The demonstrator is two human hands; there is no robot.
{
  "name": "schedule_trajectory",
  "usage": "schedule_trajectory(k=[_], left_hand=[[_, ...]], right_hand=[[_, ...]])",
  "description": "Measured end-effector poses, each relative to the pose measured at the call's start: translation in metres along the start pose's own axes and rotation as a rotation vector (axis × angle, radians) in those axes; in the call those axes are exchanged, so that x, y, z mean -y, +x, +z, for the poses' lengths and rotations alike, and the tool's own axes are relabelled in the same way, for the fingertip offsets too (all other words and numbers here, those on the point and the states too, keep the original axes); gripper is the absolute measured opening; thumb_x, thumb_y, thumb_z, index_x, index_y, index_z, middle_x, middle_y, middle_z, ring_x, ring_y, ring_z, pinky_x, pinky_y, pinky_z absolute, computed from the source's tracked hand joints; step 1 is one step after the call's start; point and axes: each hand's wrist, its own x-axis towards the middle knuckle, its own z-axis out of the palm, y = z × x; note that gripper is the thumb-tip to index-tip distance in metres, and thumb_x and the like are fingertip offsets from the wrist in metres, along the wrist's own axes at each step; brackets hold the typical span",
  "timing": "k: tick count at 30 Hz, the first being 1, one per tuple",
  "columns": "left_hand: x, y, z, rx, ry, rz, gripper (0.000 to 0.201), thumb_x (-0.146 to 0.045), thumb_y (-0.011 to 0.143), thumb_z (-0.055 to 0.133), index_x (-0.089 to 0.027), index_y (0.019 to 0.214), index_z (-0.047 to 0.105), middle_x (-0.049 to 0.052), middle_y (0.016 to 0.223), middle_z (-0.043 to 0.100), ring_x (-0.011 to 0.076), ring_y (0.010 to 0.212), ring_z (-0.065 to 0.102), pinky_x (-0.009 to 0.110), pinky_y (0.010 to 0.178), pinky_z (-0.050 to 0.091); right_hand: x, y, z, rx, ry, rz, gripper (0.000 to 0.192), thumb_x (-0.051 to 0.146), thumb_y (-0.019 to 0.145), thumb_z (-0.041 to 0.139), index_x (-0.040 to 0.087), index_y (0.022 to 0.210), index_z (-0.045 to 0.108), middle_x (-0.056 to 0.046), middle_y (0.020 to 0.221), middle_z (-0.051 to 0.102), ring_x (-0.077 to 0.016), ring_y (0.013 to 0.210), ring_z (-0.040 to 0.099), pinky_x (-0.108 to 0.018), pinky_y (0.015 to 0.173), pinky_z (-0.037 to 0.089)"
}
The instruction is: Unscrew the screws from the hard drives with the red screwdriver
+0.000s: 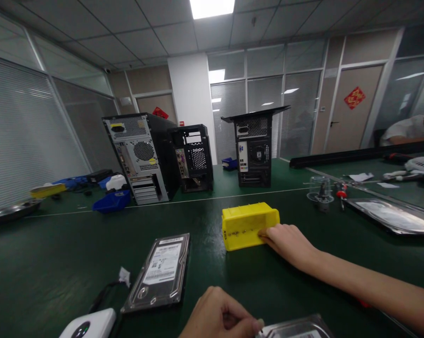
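My right hand (285, 241) reaches into the open side of a yellow plastic parts bin (250, 218), its fingers pinched together at the bin's inner wall. A few small screws (237, 233) lie in the bin, left of the fingertips. Whatever those fingers hold is too small to make out. At the bottom edge, my left hand (221, 317) is closed, with thumb and fingertips against the corner of a hard drive (299, 328) that is partly cut off by the frame. A second hard drive (162, 265), label up, lies on the green table to the left.
Computer cases (145, 155) stand along the back, one with a raised panel (256, 112). A blue bin (111, 202) is at left. A clear cup (319, 190), a red screwdriver (341, 192) and a metal tray (395, 213) are at right. A person (409, 131) sits beyond.
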Motion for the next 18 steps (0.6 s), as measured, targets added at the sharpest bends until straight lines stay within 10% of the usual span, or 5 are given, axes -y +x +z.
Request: schedule_trajectory(k=[18], left_hand=[[-0.0083, -0.0009, -0.0013, 0.091, -0.098, 0.025, 0.037, -0.039, 0.086, 0.059, -0.010, 0.085, 0.081, -0.005, 0.048, 0.031, 0.0091, 0.049, 0.027, 0.023, 0.045, 0.019]], right_hand=[[0.0022, -0.0028, 0.0001, -0.019, -0.063, -0.046, 0.029, 0.031, 0.095, 0.059, 0.016, 0.120, 0.059, -0.009, 0.119, 0.062, -0.0222, 0.099, 0.065, -0.042, 0.083, 0.056]])
